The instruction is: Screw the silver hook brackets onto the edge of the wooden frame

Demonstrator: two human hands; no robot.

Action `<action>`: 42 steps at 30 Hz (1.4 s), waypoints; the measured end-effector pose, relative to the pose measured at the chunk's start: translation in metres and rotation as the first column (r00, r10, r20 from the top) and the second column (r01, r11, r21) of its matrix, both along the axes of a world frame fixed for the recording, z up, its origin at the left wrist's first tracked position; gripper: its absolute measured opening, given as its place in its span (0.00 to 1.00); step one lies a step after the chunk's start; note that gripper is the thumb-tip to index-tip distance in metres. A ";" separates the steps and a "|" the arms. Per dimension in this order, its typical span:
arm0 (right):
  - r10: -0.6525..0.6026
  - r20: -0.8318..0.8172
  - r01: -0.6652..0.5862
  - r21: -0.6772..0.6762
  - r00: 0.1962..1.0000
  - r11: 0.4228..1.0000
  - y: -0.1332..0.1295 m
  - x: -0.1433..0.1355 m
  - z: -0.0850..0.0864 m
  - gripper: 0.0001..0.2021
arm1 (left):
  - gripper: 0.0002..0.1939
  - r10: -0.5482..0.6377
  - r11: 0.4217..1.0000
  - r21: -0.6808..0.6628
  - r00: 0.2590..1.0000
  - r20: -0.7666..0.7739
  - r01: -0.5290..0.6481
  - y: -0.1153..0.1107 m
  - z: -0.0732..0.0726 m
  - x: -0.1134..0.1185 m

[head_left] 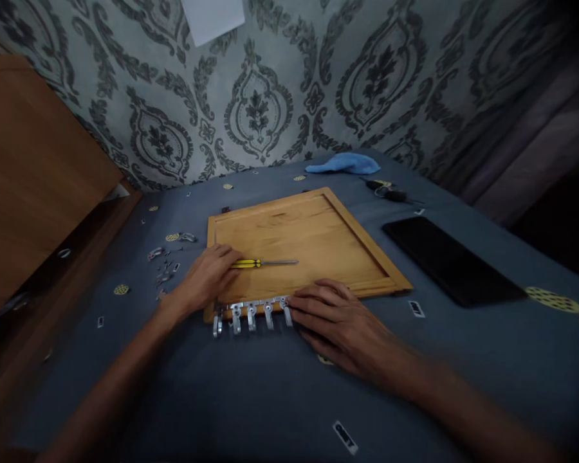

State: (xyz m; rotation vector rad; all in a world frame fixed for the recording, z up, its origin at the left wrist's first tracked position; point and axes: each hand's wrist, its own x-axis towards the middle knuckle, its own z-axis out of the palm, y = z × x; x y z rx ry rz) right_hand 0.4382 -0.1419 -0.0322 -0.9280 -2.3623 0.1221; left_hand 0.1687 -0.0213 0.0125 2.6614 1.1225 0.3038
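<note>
A framed wooden panel (289,235) lies flat on the grey-blue sheet. Over its left side, my left hand (215,270) is closed around the yellow handle of a screwdriver (251,263), whose shaft points right across the wood. Along the near edge sits a row of several silver metal hooks (251,316), curving down past the edge. My right hand (340,321) rests at the right end of this row. Its fingers are stretched out, with the tips touching the last hook and the panel edge; its thumb is partly hidden.
Loose metal hooks (155,254) and small screws lie left of the panel. On the right are a black flat slab (451,257) and a dark tool (388,191). A blue cloth (345,163) lies at the back, before the patterned wall. Wooden furniture (38,173) stands at left.
</note>
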 end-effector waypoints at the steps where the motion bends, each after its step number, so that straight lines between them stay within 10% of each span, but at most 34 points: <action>1: -0.003 -0.004 0.003 -0.003 1.000 1.000 0.000 0.000 -0.001 0.14 | 0.12 -0.006 1.000 -0.012 1.000 -0.011 0.005 0.002 0.000 0.000; 14: -0.001 -0.033 0.001 -0.005 0.999 1.000 0.002 0.001 -0.006 0.14 | 0.07 0.078 0.995 -0.068 0.992 0.104 -0.071 0.006 0.000 0.003; 23: 0.003 -0.026 -0.004 -0.054 1.000 0.999 0.000 0.002 0.000 0.13 | 0.22 -0.155 0.975 -0.152 0.986 0.059 0.162 -0.055 0.021 0.021; 42: -0.006 -0.034 0.006 -0.003 0.999 1.000 0.001 -0.001 -0.006 0.12 | 0.36 -0.136 0.979 -0.147 0.990 0.048 0.141 -0.073 -0.002 0.024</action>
